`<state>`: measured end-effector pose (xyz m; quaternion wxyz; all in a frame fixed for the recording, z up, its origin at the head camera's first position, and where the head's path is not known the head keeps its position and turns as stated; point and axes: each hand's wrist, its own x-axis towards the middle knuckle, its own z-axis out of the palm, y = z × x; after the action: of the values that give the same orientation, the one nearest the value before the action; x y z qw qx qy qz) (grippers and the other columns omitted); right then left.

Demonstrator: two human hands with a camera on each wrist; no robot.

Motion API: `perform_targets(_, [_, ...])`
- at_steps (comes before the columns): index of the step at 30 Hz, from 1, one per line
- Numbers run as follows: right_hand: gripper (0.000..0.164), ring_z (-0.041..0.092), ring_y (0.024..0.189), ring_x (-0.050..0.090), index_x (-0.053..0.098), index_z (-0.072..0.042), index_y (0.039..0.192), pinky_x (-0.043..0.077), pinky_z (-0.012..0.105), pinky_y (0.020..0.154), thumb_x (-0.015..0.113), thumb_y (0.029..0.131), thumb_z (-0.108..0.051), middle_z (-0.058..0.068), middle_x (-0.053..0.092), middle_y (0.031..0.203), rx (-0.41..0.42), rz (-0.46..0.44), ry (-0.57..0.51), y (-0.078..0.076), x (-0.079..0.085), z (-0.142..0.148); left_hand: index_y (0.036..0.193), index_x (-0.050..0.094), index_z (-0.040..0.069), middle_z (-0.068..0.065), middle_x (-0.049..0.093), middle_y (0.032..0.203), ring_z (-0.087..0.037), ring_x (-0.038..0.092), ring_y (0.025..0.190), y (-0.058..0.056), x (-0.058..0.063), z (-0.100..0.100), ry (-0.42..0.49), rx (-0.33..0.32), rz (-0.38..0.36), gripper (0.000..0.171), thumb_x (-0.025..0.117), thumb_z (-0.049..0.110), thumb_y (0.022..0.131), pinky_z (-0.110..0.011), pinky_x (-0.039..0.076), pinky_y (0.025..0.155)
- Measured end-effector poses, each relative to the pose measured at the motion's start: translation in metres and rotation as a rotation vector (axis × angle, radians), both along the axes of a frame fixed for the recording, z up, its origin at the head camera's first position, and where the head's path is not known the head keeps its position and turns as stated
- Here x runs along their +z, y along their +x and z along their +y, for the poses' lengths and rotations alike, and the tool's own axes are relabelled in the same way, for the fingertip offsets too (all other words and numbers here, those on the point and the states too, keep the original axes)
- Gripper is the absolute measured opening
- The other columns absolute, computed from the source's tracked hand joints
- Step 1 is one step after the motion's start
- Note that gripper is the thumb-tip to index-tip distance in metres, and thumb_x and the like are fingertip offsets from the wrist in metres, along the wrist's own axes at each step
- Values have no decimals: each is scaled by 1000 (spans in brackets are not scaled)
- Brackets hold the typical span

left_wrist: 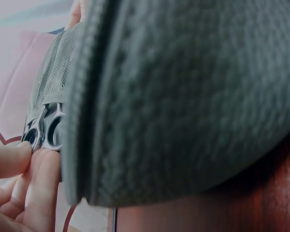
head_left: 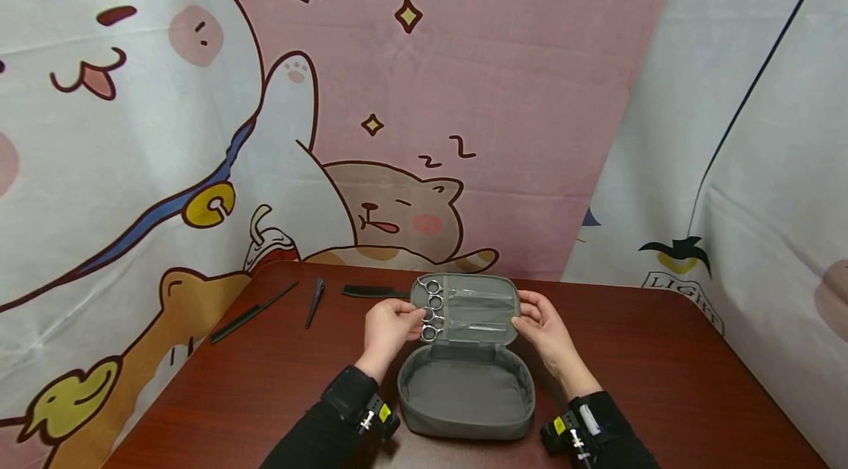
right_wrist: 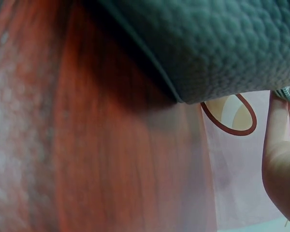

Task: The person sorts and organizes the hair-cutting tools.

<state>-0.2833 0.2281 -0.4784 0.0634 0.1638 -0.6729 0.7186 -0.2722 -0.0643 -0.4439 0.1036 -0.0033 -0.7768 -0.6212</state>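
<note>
A grey zippered case stands on the table with its lid raised at the back. Two pairs of scissors sit in the lid's mesh pockets, their finger rings sticking out at the left. My left hand pinches a scissor ring between thumb and fingers at the lid's left side. At the opposite side, my right hand grips the lid's right edge between thumb and fingers. The case's lower compartment is bare inside. Its textured outer wall fills much of both wrist views, and in the right one most of my hand is out of frame.
Behind the lid, a black comb lies partly hidden. Further left on the brown table are a black hair clip and a thin-tailed black comb. A cartoon-printed cloth hangs behind the table.
</note>
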Motion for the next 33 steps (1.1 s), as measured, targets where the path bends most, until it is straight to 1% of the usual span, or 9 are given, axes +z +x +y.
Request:
perform_targets(7, [53,7,89,64,35,13,139,52,21,77,59,92,12,-3,64,101,-9,-1,-17,-1,0,-2,83,69,-3,-9,69,67,-19,70,57,1,2,7,-31,-5,18,14,77,8,85,-30,57,53])
perform_targets(10, [53,7,88,64,36,14,138,52,21,77,59,91,13,-2,64,101,-16,1,-17,-1,0,-2,82,68,-3,-8,69,67,-18,70,57,0,3,7,-39,-12,15,15,77,9,86,-29,57,53])
perform_targets(17, [53,7,90,64,36,12,139,52,21,78,60,92,11,0,63,103,-23,1,7,0,0,-2,87,67,-8,-14,70,74,-24,71,64,1,4,1,17,-105,-15,12,73,3,87,-32,58,58])
perform_targets(20, [53,8,90,64,36,12,139,52,22,79,60,93,9,2,63,104,-23,6,19,0,0,-1,93,68,-9,-14,71,77,-25,72,67,4,6,-2,11,-124,-28,15,73,4,87,-33,59,61])
perform_targets(23, [52,8,90,64,36,11,139,52,22,79,60,93,8,1,63,104,-19,8,26,0,-1,1,100,68,-9,-12,71,79,-24,72,68,6,7,-6,-39,-127,-22,21,74,5,86,-34,59,62])
perform_targets(26, [52,8,90,65,36,11,139,53,22,79,61,93,7,0,64,103,-15,9,30,0,-1,1,103,68,-7,-9,70,79,-22,71,68,9,8,-11,-112,-121,10,24,74,7,85,-33,58,61])
perform_targets(30, [52,8,89,65,35,12,139,53,22,79,60,93,8,0,64,103,-11,5,30,0,-1,1,104,70,-2,-6,71,83,-20,69,73,15,10,-21,-257,-104,90,23,75,10,85,-32,56,62])
perform_targets(33, [53,8,89,65,36,12,140,53,22,78,60,93,8,1,64,104,-13,2,27,0,0,0,105,70,0,-5,71,88,-22,68,79,21,10,-29,-360,-112,122,25,76,13,85,-34,54,67])
